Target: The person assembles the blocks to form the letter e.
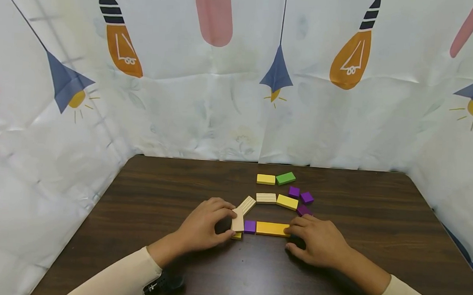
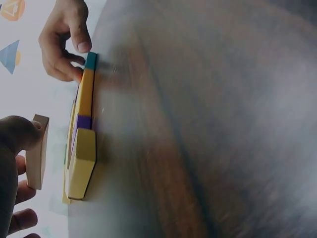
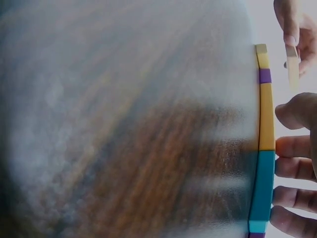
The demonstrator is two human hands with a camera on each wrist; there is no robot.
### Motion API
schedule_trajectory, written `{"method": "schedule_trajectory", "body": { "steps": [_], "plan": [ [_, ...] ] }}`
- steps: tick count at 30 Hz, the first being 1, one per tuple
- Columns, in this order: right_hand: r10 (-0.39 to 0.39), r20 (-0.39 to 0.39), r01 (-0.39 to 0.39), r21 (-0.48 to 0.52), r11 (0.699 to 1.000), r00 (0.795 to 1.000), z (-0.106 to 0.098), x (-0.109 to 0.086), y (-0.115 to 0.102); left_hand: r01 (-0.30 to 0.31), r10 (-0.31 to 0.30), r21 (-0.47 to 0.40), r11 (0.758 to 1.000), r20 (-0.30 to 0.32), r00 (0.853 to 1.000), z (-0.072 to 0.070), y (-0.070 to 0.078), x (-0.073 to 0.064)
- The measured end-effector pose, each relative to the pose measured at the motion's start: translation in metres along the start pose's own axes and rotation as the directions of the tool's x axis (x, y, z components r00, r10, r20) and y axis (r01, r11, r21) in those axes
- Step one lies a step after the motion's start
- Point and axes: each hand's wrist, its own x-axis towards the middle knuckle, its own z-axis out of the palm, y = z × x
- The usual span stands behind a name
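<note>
In the head view my left hand (image 1: 208, 222) pinches a plain wooden block (image 1: 238, 219) between thumb and fingers. That block is held raised above a yellow block (image 2: 82, 161) at the left end of a row. Along the row follow a small purple block (image 1: 250, 227), a long orange-yellow block (image 1: 271, 229) and a teal block (image 3: 262, 186). My right hand (image 1: 317, 241) rests at the row's right side, its fingertips at the teal and orange-yellow blocks. The hand hides the teal block in the head view.
Behind the row curve two more wooden blocks (image 1: 266, 198), a yellow block (image 1: 287, 202) and a purple block (image 1: 304, 210). Farther back lie two purple blocks (image 1: 307, 197), another yellow block (image 1: 266, 179) and a green block (image 1: 285, 178). A printed curtain surrounds the dark table (image 1: 170, 184).
</note>
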Motion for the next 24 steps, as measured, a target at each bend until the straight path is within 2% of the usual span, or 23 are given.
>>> {"method": "schedule_trajectory", "body": {
  "steps": [8,14,24],
  "plan": [
    [-0.024,-0.029,0.025,0.006,1.0,0.999,0.0,0.0,-0.001,-0.004,0.004,-0.015,1.0,-0.006,1.0,0.005,0.008,-0.01],
    [-0.019,-0.02,0.019,0.019,1.0,1.0,-0.001,0.0,-0.002,0.004,-0.004,-0.016,1.0,-0.009,1.0,0.009,0.013,-0.017],
    [-0.024,-0.024,0.024,0.009,1.0,0.999,0.0,0.0,0.0,-0.041,0.041,-0.003,0.999,-0.014,0.999,0.013,0.023,-0.025]
  ]
}}
